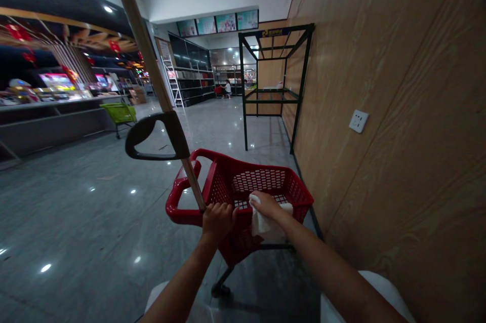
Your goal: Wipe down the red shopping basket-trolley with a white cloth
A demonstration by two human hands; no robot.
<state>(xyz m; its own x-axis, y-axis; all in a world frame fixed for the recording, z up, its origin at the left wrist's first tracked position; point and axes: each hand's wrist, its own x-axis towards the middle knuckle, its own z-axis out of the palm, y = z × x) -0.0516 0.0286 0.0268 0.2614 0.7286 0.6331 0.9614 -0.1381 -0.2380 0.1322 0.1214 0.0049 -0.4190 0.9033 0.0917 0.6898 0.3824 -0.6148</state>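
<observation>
Red plastic shopping cart (243,234) at six o'clock, just beside the wood-grain wall (398,151) at three. Gripping its near rim (244,210) at seven with the left hand (219,221) curled over; at five, pinching a white cloth (270,231) against the same rim with the right hand (265,205). Likely stiff, fairly light and slick, apt to roll on its casters (220,290) under a push. Best held by the solid rim, not the lattice side (261,179). Just past nine, farther off, a green shopping cart (119,112).
</observation>
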